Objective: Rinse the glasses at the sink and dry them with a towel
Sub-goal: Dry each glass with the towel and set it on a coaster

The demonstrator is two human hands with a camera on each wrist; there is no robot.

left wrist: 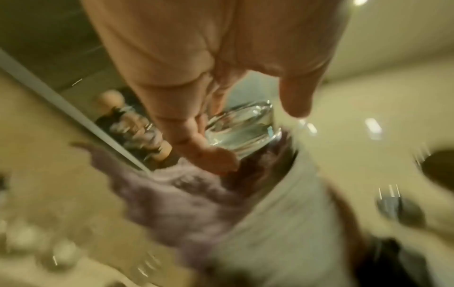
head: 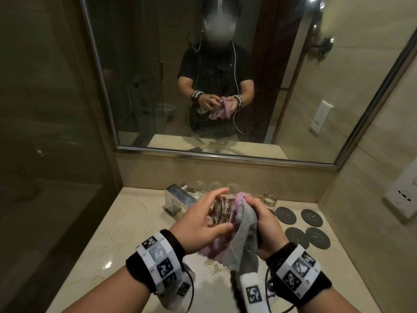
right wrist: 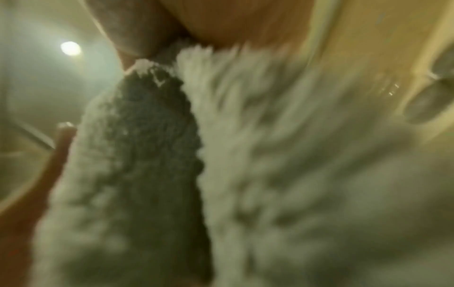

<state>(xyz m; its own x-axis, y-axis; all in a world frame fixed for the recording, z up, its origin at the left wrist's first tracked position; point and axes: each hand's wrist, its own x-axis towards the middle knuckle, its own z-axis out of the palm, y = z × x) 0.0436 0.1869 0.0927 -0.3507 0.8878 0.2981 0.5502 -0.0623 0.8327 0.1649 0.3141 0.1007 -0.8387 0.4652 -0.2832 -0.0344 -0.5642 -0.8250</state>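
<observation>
Head view shows the left hand (head: 204,224) curled round a clear glass (head: 222,211) held on its side above the counter (head: 126,224), while the right hand (head: 265,224) grips a bunched purple and grey towel (head: 244,229) pressed against the glass's mouth, in front of the faucet (head: 178,198).

A chrome faucet (head: 178,198) stood on the marble counter (head: 126,224) before me. Well right of that faucet, four dark round coasters (head: 303,227) lay in a two-by-two cluster. Above the faucet hung a framed mirror (head: 225,75). Far right of it, a white wall socket (head: 404,195) sat on the tiles.
</observation>
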